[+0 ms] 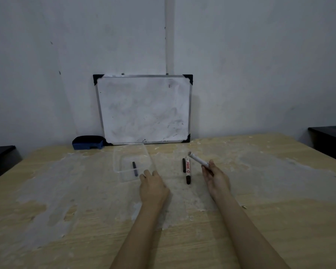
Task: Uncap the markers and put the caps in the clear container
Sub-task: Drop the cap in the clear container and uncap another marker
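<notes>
A clear container [124, 152] lies on the wooden table, with one dark cap [135, 168] inside it. My left hand [152, 186] hovers palm down at the container's near right corner, fingers loosely apart, nothing seen in it. My right hand [216, 179] grips a white marker [198, 159] by its lower end, the marker pointing up and to the left. Between the hands lies a white marker with red print and a black cap [188, 170]. A thin dark piece [183, 165] lies right beside it on its left.
A small whiteboard [144, 109] leans against the wall at the back of the table [66, 210]. A blue eraser [88, 142] sits to its left. Dark furniture stands at the far left [0, 156] and far right [332, 140].
</notes>
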The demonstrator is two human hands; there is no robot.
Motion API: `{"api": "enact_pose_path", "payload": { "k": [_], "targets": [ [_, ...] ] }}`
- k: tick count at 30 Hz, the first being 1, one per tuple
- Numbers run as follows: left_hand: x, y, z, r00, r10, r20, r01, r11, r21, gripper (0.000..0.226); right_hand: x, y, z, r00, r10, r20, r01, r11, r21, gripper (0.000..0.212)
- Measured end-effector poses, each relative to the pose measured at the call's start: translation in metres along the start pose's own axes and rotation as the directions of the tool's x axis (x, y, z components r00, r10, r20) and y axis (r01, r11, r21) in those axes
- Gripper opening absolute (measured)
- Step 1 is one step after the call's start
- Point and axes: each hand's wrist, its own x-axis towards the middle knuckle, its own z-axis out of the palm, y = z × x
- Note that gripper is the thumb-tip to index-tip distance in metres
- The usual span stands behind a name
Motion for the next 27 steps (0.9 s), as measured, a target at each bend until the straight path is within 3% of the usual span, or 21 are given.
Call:
{"api": "enact_pose_path", "payload": {
  "k": [3,6,9,11,24,27],
  "targets": [
    [0.005,-0.007,0.005,1.000,0.013,0.021,-0.013,1.000,-0.017,0.025,0.003,0.003,-0.002,0.996,-0.088,-0.028,0.083,0.986,-0.146,0.032],
    [0.009,-0.009,0.007,0.996,0.085,-0.020,-0.088,0.975,-0.204,0.027,0.000,0.005,0.001,0.986,-0.165,-0.024,0.151,0.943,-0.298,0.043],
    [0.006,-0.003,0.003,0.998,0.062,-0.012,-0.057,0.818,-0.572,0.026,-0.003,0.007,0.004,0.983,-0.180,0.018,0.174,0.915,-0.364,0.038],
    [0.005,0.001,0.003,0.999,0.036,0.019,-0.012,0.713,-0.701,0.022,-0.006,0.008,0.005,0.982,-0.181,0.046,0.184,0.902,-0.391,0.032],
    [0.012,-0.002,0.011,0.997,0.071,-0.024,-0.065,0.664,-0.745,0.023,-0.006,0.011,0.008,0.970,-0.210,0.122,0.243,0.873,-0.423,0.029],
    [0.012,-0.002,0.011,1.000,0.025,0.003,-0.012,0.588,-0.809,0.022,-0.006,0.012,0.008,0.969,-0.193,0.156,0.242,0.869,-0.431,0.029]
  ]
}}
